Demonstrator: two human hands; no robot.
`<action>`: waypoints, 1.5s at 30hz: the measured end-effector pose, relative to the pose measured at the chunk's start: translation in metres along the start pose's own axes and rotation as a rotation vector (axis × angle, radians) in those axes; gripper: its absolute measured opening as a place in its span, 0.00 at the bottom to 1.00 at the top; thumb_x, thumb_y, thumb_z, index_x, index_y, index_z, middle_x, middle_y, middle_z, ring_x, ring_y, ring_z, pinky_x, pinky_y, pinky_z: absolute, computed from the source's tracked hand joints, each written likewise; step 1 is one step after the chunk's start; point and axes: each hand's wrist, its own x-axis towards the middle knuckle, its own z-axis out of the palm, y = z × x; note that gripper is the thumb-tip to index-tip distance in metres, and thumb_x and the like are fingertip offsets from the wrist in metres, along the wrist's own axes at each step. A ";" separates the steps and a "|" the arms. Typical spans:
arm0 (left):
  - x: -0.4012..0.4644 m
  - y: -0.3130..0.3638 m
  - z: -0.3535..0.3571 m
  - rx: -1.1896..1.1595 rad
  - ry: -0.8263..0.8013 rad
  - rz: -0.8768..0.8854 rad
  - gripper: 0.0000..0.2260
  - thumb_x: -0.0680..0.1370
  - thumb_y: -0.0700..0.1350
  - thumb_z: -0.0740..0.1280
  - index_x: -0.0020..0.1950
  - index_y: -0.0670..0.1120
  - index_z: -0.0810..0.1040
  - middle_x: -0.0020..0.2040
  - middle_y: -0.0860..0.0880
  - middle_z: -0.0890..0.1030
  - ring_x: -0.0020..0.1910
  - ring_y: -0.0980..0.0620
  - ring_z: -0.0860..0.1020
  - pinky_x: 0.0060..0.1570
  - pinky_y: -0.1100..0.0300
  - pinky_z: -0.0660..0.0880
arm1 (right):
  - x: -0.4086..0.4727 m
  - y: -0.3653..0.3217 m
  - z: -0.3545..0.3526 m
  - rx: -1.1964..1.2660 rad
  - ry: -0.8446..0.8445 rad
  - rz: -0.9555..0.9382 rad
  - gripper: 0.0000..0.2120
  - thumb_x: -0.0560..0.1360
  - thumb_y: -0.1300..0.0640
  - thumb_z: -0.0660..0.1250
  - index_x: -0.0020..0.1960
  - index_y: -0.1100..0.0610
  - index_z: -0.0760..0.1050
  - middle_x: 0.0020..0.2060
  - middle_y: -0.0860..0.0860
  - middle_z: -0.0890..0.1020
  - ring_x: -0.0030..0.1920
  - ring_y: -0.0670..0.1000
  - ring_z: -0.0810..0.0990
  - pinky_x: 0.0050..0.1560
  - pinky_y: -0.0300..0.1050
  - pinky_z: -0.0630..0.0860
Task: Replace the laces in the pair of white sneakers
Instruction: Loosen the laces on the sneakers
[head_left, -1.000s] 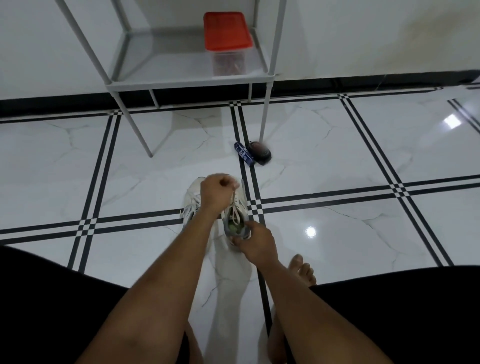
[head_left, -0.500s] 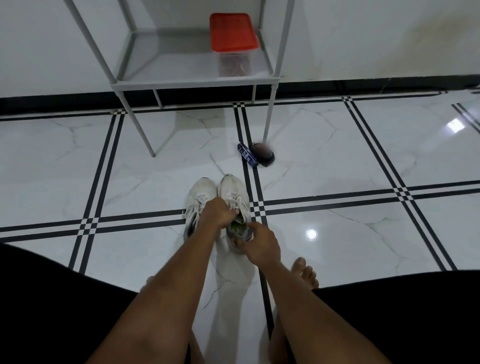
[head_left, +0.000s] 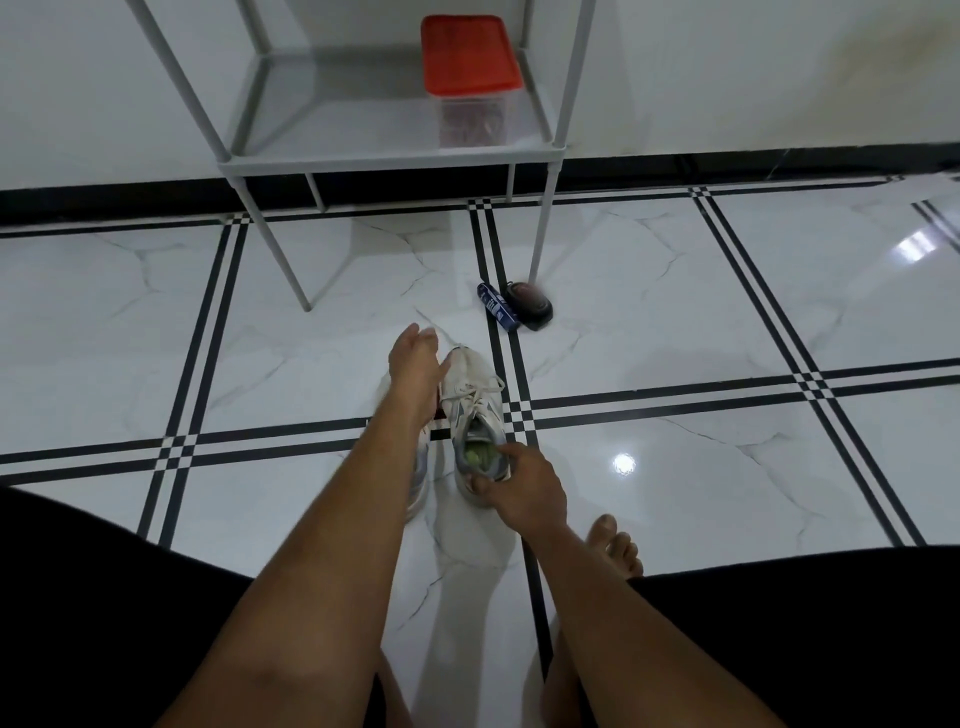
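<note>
2 white sneakers are set side by side on the tiled floor (head_left: 156, 338), toes pointed away from the person. The right sneaker (head_left: 475, 410) is seen in full; its lace (head_left: 475, 391) is threaded through the eyelets, w/ loose ends spread across the tongue. A green insole is visible inside. The left sneaker (head_left: 420, 475) is mostly hidden behind the left forearm.

The right hand (head_left: 522, 491) is placed at the heel of the right sneaker: the heel collar is pinched between thumb and curled fingers. The left hand (head_left: 415, 358) is extended over the toe area of the left sneaker, fingers straight and relaxed, nothing held; contact w/ the shoe cannot be determined.

Beyond the sneakers, a blue packet (head_left: 497, 306) and a dark oval object (head_left: 530, 304) are located just beside each other, near 1 leg of a grey metal shelf unit (head_left: 363, 163). A clear container w/ red lid (head_left: 470, 78) is stood on the shelf. Bare toes (head_left: 615, 545) are seen near the right wrist.
</note>
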 end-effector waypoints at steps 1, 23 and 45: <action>0.000 -0.004 -0.004 0.288 0.019 0.065 0.15 0.83 0.43 0.66 0.70 0.48 0.77 0.58 0.47 0.82 0.55 0.50 0.81 0.58 0.50 0.82 | 0.000 0.000 0.000 -0.004 -0.003 0.003 0.33 0.67 0.38 0.80 0.68 0.47 0.78 0.62 0.46 0.81 0.61 0.52 0.81 0.60 0.51 0.79; -0.028 0.047 -0.003 0.059 -0.158 0.054 0.05 0.69 0.43 0.68 0.32 0.49 0.78 0.34 0.51 0.76 0.30 0.53 0.68 0.27 0.60 0.63 | 0.014 -0.005 -0.002 -0.149 -0.076 0.092 0.35 0.58 0.32 0.77 0.62 0.44 0.79 0.57 0.44 0.81 0.54 0.50 0.82 0.57 0.51 0.81; -0.014 -0.076 -0.055 1.050 -0.158 0.356 0.05 0.76 0.50 0.74 0.48 0.51 0.81 0.40 0.55 0.84 0.42 0.56 0.82 0.46 0.58 0.78 | 0.078 -0.039 0.011 0.039 0.040 0.025 0.13 0.78 0.48 0.68 0.41 0.54 0.84 0.36 0.46 0.84 0.42 0.50 0.82 0.48 0.49 0.80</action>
